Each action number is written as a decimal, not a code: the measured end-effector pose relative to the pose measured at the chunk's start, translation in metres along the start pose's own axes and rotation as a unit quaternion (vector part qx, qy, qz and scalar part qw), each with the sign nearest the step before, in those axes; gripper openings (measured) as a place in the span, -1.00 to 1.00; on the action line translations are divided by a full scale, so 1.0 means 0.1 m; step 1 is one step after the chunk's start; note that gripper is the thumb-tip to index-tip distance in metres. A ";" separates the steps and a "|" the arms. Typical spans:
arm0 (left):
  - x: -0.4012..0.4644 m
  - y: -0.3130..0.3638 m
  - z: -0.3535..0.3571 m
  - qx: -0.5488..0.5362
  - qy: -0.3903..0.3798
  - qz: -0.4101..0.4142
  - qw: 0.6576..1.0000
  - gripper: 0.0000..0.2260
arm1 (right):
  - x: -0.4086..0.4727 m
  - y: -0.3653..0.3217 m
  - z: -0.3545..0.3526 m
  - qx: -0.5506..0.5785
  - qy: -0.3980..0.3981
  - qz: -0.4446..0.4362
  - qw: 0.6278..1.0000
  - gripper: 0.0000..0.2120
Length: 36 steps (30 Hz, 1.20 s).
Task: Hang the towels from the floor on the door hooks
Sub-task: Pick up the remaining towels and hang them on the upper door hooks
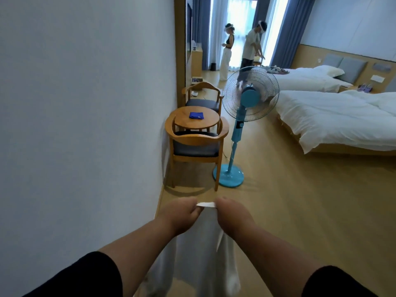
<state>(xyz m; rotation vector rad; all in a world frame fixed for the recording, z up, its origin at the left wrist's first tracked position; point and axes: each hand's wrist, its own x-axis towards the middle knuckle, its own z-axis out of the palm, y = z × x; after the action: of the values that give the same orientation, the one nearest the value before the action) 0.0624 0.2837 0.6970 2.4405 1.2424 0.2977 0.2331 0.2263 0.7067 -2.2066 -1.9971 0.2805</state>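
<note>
**Q:** Two hands are in view — what are they doing?

**A:** Both reach forward at the bottom of the frame. The left hand (186, 213) and the right hand (232, 213) each pinch the top edge of a white towel (201, 254), fingers curled closed on the cloth, a short taut strip stretched between them. The rest hangs down between the forearms, off the floor (300, 211).

**Q:** Why hold it that way?

**A:** Probably to spread the edge flat and find a spot to catch on a hook. That is a judgement; no loop is visible.

**Q:** Are the door and hooks in sight?

**A:** No. A plain wall (85, 103) runs along the left. Ahead stand a wooden chair (196, 151), a small round counter (196, 116) with a blue cloth (196, 115) on it, and a blue standing fan (242, 121). Two beds (342, 116) lie to the right, and two people (250, 50) stand far off by the curtains.

**Q:** So what remains?

**A:** Likely carrying this towel to the door; hanging is not yet done.
</note>
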 end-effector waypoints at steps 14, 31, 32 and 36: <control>-1.59 0.54 0.02 0.105 0.124 -0.239 0.957 -0.67 | -0.51 -0.25 -0.02 0.026 -0.002 -0.239 0.971 -0.82; -5.95 1.61 0.40 0.087 0.275 -0.637 0.715 -0.67 | -3.54 -2.67 0.47 0.072 -0.147 -0.606 0.779 -0.65; -6.24 1.78 0.47 0.084 0.283 -0.655 0.695 -0.68 | -3.86 -2.76 0.50 0.071 -0.152 -0.629 0.759 -0.65; -7.39 2.63 0.84 0.071 0.318 -0.717 0.616 -0.67 | -5.25 -2.98 0.60 0.074 -0.168 -0.713 0.677 -0.70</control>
<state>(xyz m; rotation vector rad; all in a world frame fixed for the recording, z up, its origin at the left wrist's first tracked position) -0.1494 -0.4756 0.7233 0.6263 3.0455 0.5454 -0.1196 -0.2663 0.7377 -0.0064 -2.9695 0.5500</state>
